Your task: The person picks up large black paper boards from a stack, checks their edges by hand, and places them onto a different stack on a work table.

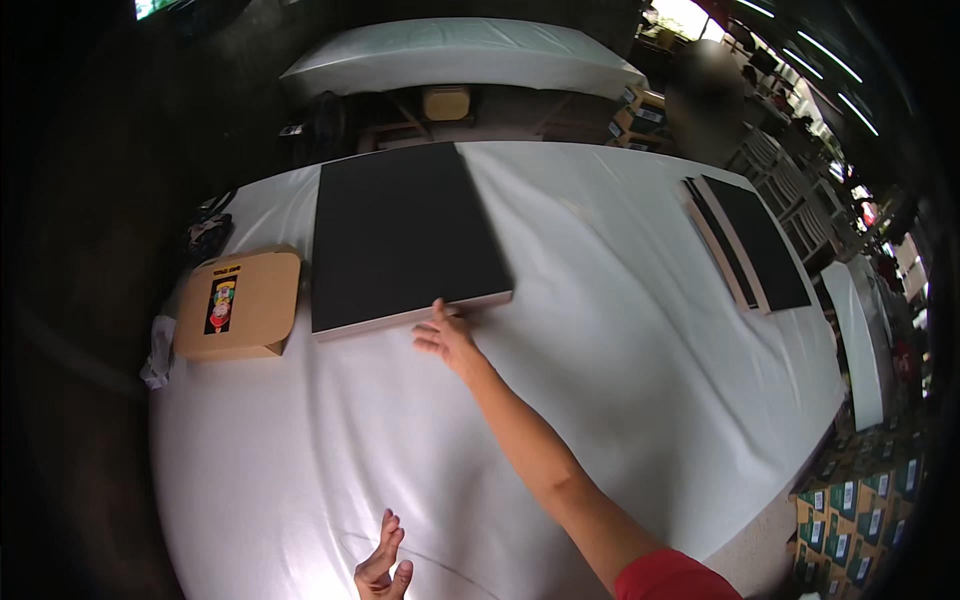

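Note:
A thick stack of large black sheets (405,230) with pale edges lies at the far left of the middle of the white-covered table (600,420). My right hand (445,338) is stretched out to the stack's front edge, its fingers apart and a fingertip at or just over that edge; whether it touches, I cannot tell. Nothing is in it. Low in the picture, my left hand (383,565) is held up above the cover, fingers extended and thumb apart, holding nothing. Its wrist is cut off by the lower edge.
Left of the stack sits a brown cardboard box (265,300) with a printed cartoon figure. A smaller, uneven pile of black sheets (755,245) lies at the right. Beyond stands another covered table (460,55). Patterned cartons (855,520) are stacked at the lower right.

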The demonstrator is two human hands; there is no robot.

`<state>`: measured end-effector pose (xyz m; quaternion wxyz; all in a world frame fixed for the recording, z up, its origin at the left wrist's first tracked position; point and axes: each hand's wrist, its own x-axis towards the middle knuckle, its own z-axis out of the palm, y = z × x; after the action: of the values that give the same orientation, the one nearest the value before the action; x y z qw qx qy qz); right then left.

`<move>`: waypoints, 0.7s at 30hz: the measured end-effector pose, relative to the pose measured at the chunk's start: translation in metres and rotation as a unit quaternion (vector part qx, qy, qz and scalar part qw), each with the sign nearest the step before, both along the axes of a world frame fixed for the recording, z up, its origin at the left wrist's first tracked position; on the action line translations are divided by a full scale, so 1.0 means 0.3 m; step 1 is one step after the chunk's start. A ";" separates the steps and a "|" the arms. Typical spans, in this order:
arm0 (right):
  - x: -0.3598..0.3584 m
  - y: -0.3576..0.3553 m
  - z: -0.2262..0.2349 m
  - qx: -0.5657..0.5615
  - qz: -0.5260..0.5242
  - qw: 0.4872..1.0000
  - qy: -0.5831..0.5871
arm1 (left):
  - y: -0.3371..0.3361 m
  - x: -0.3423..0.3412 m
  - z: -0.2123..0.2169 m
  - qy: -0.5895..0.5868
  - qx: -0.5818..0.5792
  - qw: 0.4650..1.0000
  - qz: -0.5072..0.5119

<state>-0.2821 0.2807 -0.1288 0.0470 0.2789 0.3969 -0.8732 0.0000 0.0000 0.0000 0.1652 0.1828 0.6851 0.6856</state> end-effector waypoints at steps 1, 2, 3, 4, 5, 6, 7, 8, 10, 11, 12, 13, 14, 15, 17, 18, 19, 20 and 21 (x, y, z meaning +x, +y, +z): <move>0.121 0.006 -0.011 0.046 0.055 0.997 0.012 | 0.072 0.000 0.072 -0.019 0.076 0.997 -0.001; 0.234 0.000 -0.010 0.075 0.073 0.994 0.029 | 0.107 -0.010 0.118 -0.035 0.153 0.988 0.003; 0.303 0.000 0.043 0.117 0.089 0.985 0.092 | 0.133 -0.028 0.186 0.027 0.147 0.976 -0.161; 0.392 0.020 0.092 0.113 0.105 0.974 0.165 | 0.221 0.001 0.251 0.117 0.272 0.939 -0.177; 0.560 -0.015 0.109 0.134 0.149 0.969 0.143 | 0.299 0.022 0.330 0.179 0.383 0.885 -0.195; 0.793 -0.001 0.116 0.152 0.168 0.969 0.101 | 0.376 0.049 0.328 0.176 0.426 0.844 -0.274; 0.997 0.015 0.078 0.232 0.196 0.952 0.038 | 0.432 0.154 0.353 0.136 0.443 0.817 -0.344; 1.131 0.032 0.126 0.318 0.261 0.912 0.006 | 0.464 0.253 0.391 0.127 0.454 0.783 -0.406; 1.568 0.092 0.035 0.450 0.257 0.854 -0.044 | 0.558 0.451 0.418 0.066 0.476 0.704 -0.522; 1.754 0.134 0.017 0.376 0.193 0.906 -0.040 | 0.588 0.545 0.455 0.053 0.482 0.663 -0.570; 1.964 0.148 0.037 0.290 0.119 0.949 -0.035 | 0.626 0.630 0.460 0.028 0.481 0.629 -0.610; 2.162 0.152 0.054 0.316 0.054 0.941 -0.104 | 0.651 0.730 0.470 0.003 0.481 0.594 -0.644; 2.327 0.173 0.080 0.343 -0.016 0.924 -0.166 | 0.672 0.835 0.477 -0.015 0.477 0.556 -0.681; 2.540 0.160 0.074 0.390 -0.099 0.896 -0.185 | 0.696 0.946 0.475 -0.044 0.473 0.509 -0.718; 2.908 0.101 0.051 0.503 -0.217 0.776 -0.312 | 0.712 1.184 0.490 -0.088 0.461 0.414 -0.780; 3.068 0.060 0.079 0.484 -0.299 0.756 -0.324 | 0.716 1.288 0.495 -0.101 0.453 0.371 -0.805; 3.214 -0.007 0.092 0.455 -0.385 0.729 -0.337 | 0.717 1.389 0.488 -0.122 0.440 0.323 -0.829; 3.339 -0.072 0.145 0.400 -0.454 0.729 -0.320 | 0.711 1.489 0.486 -0.138 0.428 0.288 -0.845; 3.477 -0.197 0.146 0.331 -0.523 0.721 -0.311 | 0.709 1.592 0.500 -0.167 0.421 0.244 -0.857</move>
<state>0.7611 0.2216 -0.0849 -0.3918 0.6962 0.4147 -0.4357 0.4777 0.2126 0.1499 0.6657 0.5868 -0.3061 0.3447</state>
